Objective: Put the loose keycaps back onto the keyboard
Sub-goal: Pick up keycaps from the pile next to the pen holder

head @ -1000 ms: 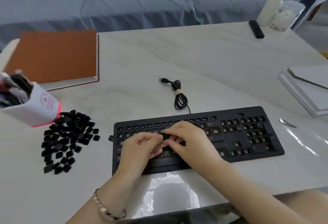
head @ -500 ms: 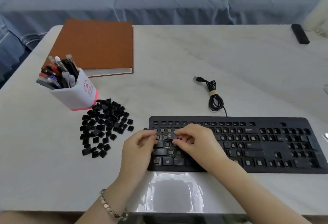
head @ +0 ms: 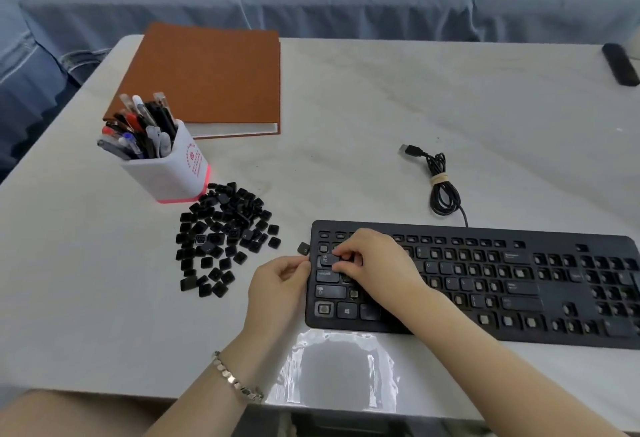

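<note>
Beside keyboard [head: 519, 298] — black keycaps [head: 221, 239], heaped

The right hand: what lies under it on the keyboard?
Under the right hand, the fingers hold a keycap near the left end of the keyboard. Keys and sockets beneath the palm are covered.

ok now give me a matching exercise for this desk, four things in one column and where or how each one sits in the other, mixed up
Things
1. pen cup
2. brown book
3. coiled cable
4. loose keycap pile

Places
a. behind the far edge of the keyboard, bound with a tie
b. on the table left of the keyboard, in front of the pen cup
c. lying flat at the table's far left corner
d. standing upright just in front of the brown book

Pairs: 1-d, 2-c, 3-a, 4-b
</note>
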`<action>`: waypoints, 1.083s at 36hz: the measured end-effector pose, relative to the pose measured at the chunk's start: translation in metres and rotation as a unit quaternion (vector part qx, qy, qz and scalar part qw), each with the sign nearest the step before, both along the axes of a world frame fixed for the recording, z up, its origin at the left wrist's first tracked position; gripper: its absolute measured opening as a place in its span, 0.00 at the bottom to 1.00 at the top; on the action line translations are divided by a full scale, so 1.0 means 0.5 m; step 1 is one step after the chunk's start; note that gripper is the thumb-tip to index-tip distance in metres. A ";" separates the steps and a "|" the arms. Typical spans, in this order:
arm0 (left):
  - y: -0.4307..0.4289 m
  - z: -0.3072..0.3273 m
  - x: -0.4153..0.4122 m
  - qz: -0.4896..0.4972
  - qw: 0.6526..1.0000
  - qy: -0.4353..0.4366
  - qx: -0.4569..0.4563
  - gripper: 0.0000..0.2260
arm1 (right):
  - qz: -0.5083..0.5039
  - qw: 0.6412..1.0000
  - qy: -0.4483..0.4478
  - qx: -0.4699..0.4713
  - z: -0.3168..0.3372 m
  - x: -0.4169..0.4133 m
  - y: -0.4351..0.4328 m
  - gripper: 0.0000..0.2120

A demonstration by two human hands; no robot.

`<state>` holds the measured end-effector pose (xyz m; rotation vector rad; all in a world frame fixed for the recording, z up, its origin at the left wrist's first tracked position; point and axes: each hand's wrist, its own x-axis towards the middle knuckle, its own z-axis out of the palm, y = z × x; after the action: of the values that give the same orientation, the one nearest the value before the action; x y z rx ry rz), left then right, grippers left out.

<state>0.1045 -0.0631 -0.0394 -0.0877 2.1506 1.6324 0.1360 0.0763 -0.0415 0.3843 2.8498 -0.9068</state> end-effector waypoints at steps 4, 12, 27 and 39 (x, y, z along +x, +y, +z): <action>-0.003 -0.010 -0.007 0.000 1.000 0.000 -0.014 0.07 | -0.001 1.000 -0.008 0.012 -0.002 -0.002 -0.001 0.12; 0.003 -0.011 -0.015 0.006 1.000 -0.009 -0.018 0.09 | -0.021 1.000 -0.021 0.008 -0.003 -0.009 -0.006 0.11; -0.006 -0.025 -0.020 -0.022 0.999 0.002 -0.038 0.10 | -0.013 1.000 0.000 0.020 0.002 -0.002 -0.017 0.09; 0.007 -0.029 -0.031 -0.031 0.996 -0.028 -0.075 0.06 | -0.032 0.998 -0.019 0.044 0.001 -0.011 -0.028 0.08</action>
<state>0.0892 -0.0598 -0.0539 -0.1093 2.2091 1.4162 0.1305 0.0625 -0.0411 0.4989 2.8650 -0.7786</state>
